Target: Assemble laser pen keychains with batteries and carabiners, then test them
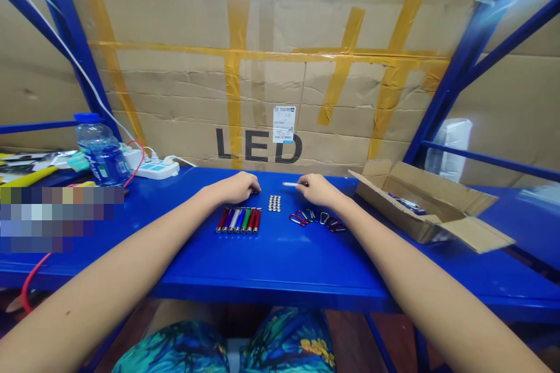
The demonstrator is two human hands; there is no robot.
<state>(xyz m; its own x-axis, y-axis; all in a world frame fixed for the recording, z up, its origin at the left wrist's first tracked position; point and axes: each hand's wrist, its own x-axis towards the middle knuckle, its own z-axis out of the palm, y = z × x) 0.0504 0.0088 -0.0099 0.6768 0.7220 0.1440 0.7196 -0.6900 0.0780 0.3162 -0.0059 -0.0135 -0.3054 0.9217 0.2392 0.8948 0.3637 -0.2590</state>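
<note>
My right hand [317, 189] is closed on a slim whitish tube [289, 184], which points left out of its fingertips. Across from it, my left hand [240, 187] has its fingers curled together low over the table; what they hold, if anything, is too small to make out. Between and just below the hands lie several button cells [274, 204] in a neat block. Small metal flashlight tubes [238, 220] in red, blue, silver and green form a row below my left hand. Several coloured carabiner clips [324, 218] lie near my right wrist.
An open cardboard box [420, 204] with metallic pieces inside stands at the right. On the left are a blue-capped bottle [102, 154] and a white power strip [157, 169]. A large cardboard sheet [184, 99] closes off the back of the blue table [271, 268].
</note>
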